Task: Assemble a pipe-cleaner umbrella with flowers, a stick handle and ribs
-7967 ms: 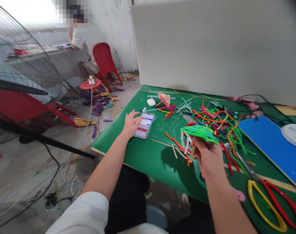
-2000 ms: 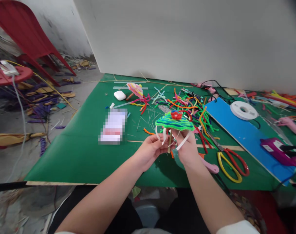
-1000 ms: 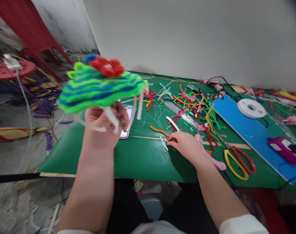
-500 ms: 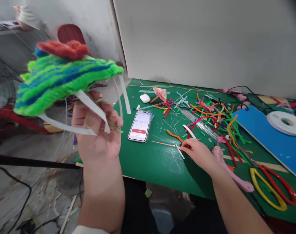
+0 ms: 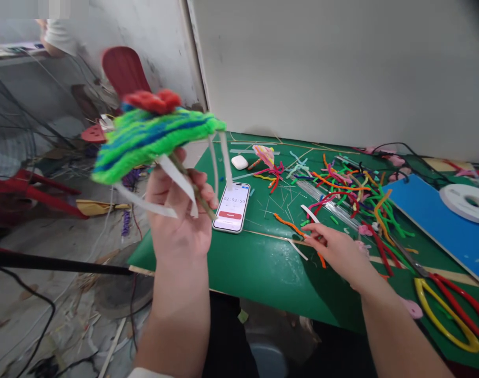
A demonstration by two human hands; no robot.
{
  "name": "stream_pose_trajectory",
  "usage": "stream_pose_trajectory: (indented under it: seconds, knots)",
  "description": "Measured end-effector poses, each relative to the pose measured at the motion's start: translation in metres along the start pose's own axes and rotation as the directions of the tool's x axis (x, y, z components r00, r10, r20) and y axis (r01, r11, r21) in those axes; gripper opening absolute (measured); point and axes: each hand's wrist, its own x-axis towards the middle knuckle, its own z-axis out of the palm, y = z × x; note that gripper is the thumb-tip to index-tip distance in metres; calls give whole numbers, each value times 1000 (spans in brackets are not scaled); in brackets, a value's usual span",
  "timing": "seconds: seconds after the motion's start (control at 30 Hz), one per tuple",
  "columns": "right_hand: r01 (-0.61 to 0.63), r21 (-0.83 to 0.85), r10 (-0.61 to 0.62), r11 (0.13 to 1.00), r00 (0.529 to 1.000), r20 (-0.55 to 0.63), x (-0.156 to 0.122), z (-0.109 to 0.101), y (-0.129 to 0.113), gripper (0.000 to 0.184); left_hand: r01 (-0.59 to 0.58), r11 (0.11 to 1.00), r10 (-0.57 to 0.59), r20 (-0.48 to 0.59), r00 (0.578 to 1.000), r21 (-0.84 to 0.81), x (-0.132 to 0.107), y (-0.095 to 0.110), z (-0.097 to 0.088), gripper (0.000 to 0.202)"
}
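Observation:
My left hand (image 5: 180, 205) is closed round the thin brown stick of a small umbrella-shaped pipe cleaner craft (image 5: 156, 134), held up above the table's left side. Its canopy is striped in green and blue, with a red fuzzy piece on top; white strips (image 5: 178, 178) hang from its edge. Over the table, my right hand (image 5: 334, 249) is low, thumb and fingers slightly apart, with nothing visible between them. Beneath its fingertips runs an orange pipe cleaner (image 5: 289, 224). A short white strip (image 5: 298, 250) lies just left of the hand.
A phone (image 5: 230, 209) showing a timer lies on the green table. Loose pipe cleaners (image 5: 357, 194), red-and-yellow-handled scissors (image 5: 448, 310), a blue board (image 5: 432, 220) and a white tape roll (image 5: 466, 202) are at right. A white case (image 5: 239, 162) sits behind the phone.
The umbrella craft and my left hand have shifted right and slightly down in view. My right hand has moved off the short white strip, rightward to the orange pipe cleaner.

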Motion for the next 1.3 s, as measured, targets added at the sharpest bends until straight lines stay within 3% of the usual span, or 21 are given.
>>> stream_pose_trajectory:
  seconds: [0.23, 0.37, 0.47, 0.67, 0.8, 0.97, 1.13, 1.3]
  knots:
    - [74, 15, -71, 997, 988, -136, -13, -29, -2, 19, 187, 981, -190, 107, 976, 44, -4, -24, 4, 21]
    - [-3, 38, 12, 999, 968, -251, -20, -40, -2, 22, 252, 966, -257, 139, 956, 51, -5, -35, 7, 22]
    - [-37, 164, 67, 986, 981, -184, -18, -39, 1, 26, 285, 957, -289, 158, 944, 47, -6, -41, 8, 24]
    - [-11, 444, 33, 896, 999, -41, -13, -34, 5, 42, 318, 946, -323, 216, 921, 57, -8, -51, 8, 25]
    - [-10, 411, 32, 911, 998, -46, -11, -32, 4, 42, 323, 944, -331, 229, 915, 70, -8, -54, 8, 24]
    - [-100, 363, 146, 926, 984, -99, -8, -32, -1, 25, 360, 929, -369, 225, 902, 79, -8, -57, 6, 27]
    - [-70, 402, 154, 913, 972, -180, -11, -35, -4, 42, 388, 918, -396, 198, 896, 82, -11, -57, 8, 28]
    - [-32, 366, 66, 930, 995, -80, -8, -29, 3, 29, 406, 912, -410, 183, 894, 61, -12, -56, 10, 27]
